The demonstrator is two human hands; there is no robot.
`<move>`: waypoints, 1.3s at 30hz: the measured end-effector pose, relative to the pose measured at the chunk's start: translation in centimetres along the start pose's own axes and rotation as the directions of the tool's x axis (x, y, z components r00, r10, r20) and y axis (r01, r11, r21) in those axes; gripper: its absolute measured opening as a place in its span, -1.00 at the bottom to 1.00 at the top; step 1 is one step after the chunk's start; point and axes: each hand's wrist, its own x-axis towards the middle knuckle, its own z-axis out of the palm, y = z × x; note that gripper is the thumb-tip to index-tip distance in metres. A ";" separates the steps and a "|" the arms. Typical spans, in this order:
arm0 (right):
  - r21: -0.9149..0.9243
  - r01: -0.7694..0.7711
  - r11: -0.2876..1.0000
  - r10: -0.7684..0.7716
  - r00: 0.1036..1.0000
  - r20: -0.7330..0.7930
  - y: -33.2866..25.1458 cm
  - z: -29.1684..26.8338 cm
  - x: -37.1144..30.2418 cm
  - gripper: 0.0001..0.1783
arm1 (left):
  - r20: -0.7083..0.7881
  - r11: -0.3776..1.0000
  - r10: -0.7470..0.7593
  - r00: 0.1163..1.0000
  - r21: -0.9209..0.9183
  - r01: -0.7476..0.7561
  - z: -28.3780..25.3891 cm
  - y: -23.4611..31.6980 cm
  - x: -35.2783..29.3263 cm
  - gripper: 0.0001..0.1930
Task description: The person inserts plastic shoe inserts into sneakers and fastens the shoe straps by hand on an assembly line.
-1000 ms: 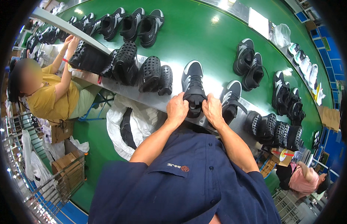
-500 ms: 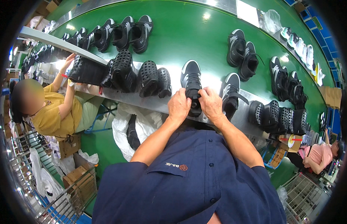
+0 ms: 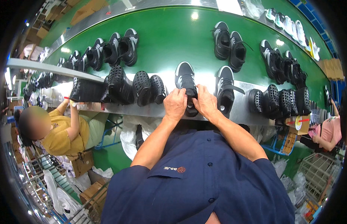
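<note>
A black and grey sneaker (image 3: 185, 80) stands on the metal ledge before me, its toe pointing away. My left hand (image 3: 176, 104) grips the left side of its opening, fingers curled and thumb on the inside. On the opposite side my right hand (image 3: 206, 101) is closed on the collar near the tongue. Part of the heel shows between the hands. Just right of them rests a matching sneaker (image 3: 224, 89), its tongue pulled out to the side and its opening facing me.
Black perforated shoe lasts (image 3: 118, 87) line the ledge at left, with more lasts (image 3: 271, 101) at right. Beyond, finished sneakers (image 3: 128, 47) sit on the green belt (image 3: 169, 37). A grey bar (image 3: 56, 68) crosses at left, near a co-worker in yellow (image 3: 67, 130). Another person (image 3: 326, 130) is far right.
The whole view has shifted, with the belt's sneakers appearing farther left. Both hands stay on the same sneaker, and my right fingers have moved slightly along its collar.
</note>
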 end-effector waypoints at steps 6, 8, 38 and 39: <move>-0.189 -0.037 0.981 0.072 0.980 0.184 1.5 1.6 0.1 -0.83 | -0.033 0.916 0.395 0.918 0.094 -0.391 -0.9 0.1 1.2 -0.76; -0.229 -0.038 0.973 0.084 0.977 0.195 1.0 1.5 0.6 -0.82 | 0.111 0.907 0.398 0.911 0.100 -0.409 -1.4 -0.7 2.1 -0.82; 0.346 -0.742 0.574 0.748 0.647 0.149 7.4 -2.9 -7.2 -0.57 | 0.122 0.990 -0.102 0.987 -0.081 0.112 4.5 13.1 0.1 -0.73; 0.314 -0.721 0.618 0.716 0.681 0.153 7.6 -2.6 -7.3 -0.59 | 0.163 0.999 -0.033 0.986 -0.038 0.040 5.1 12.7 -0.5 -0.66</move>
